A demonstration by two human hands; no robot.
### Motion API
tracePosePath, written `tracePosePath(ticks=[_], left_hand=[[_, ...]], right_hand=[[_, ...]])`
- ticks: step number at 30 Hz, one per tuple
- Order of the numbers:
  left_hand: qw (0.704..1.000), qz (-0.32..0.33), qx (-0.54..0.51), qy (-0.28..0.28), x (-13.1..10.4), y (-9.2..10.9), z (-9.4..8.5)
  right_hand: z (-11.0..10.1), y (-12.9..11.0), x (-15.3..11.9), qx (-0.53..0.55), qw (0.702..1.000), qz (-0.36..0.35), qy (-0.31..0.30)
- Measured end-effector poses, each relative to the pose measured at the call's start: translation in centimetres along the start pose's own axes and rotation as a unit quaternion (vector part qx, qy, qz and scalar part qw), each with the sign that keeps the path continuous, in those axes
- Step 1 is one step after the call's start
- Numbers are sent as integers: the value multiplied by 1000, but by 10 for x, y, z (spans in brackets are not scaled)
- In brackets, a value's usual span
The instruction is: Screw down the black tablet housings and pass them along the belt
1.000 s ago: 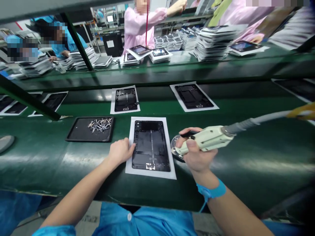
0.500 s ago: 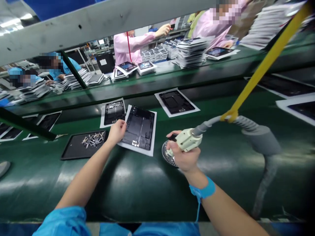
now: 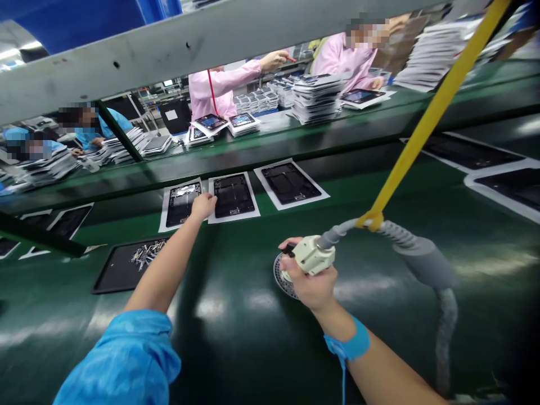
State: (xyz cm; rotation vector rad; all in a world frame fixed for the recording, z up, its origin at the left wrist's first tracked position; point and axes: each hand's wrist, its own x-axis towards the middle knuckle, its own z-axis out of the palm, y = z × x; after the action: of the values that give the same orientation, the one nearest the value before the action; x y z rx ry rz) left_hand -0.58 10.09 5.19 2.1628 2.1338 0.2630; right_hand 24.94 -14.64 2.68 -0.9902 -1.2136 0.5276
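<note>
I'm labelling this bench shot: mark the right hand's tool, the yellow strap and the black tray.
Handheld tool (image 3: 315,255), head view: its pale body.
Yellow strap (image 3: 437,107), head view: its middle stretch.
Black tray (image 3: 115,271), head view: its bare floor.

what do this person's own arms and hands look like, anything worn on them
The left hand and right hand are both bare, without gloves. On the left arm, a loose, wrinkled bright blue sleeve ends near the elbow, leaving the forearm uncovered. The right wrist has a wide blue band with a thin blue cord; no right sleeve shows.
</note>
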Motion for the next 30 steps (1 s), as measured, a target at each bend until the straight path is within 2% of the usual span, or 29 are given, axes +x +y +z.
tracePosePath(ticks=[5, 8, 13, 15, 19, 21, 23, 26, 28, 30], left_hand=[[985, 70, 114, -112, -23, -55, -28], [969, 96, 172, -150, -32, -71, -34], [953, 120, 238, -146, -40, -69, -25], [949, 127, 252, -140, -39, -67, -27], [947, 145, 264, -110, -39, -57, -55], [948, 159, 263, -85, -51, -43, -76], [947, 187, 252, -67, -77, -23, -93], [941, 250, 212, -87, -144, 16, -104], [926, 305, 184, -127, -198, 37, -98], [899, 368, 162, -173, -250, 51, -82]], right_hand=[[2, -5, 1, 12, 1000, 6, -4], [3, -6, 2, 9, 1000, 9, -1], [3, -2, 3, 6, 1000, 3, 5], [3, 1, 3, 5, 1000, -1, 8], [3, 4, 3, 5, 1000, 0, 12], [3, 4, 3, 5, 1000, 3, 12], [3, 2, 4, -1, 1000, 2, 10], [3, -1, 6, -6, 1000, -4, 13], [4, -4, 6, 3, 1000, 2, 18], [4, -5, 7, 15, 1000, 13, 22]])
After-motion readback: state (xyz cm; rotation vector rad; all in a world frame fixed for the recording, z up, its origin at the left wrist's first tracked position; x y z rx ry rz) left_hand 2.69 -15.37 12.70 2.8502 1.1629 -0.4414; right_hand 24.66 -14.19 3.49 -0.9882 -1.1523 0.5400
